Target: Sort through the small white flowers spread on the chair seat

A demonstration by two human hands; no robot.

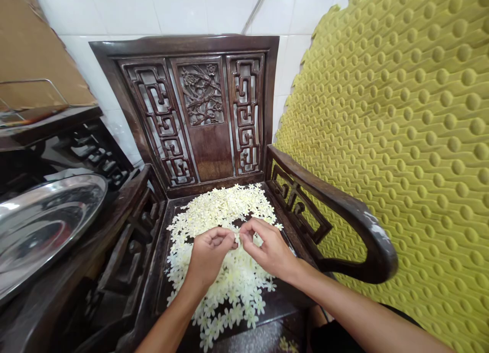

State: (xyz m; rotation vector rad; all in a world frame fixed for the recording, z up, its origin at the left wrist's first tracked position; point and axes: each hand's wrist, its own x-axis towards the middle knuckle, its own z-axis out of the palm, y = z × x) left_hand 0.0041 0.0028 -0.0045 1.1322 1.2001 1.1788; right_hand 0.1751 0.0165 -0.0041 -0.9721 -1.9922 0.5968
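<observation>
Left hand (pixel 211 251) and right hand (pixel 267 245), both pinched, contents unclear, should work gently above the near white five-petalled blossoms (pixel 237 279).

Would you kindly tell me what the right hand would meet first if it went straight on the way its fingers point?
Probably the left hand, directly ahead of the right hand; pale flowers show around them, though whether any lies in between is unclear.
</observation>
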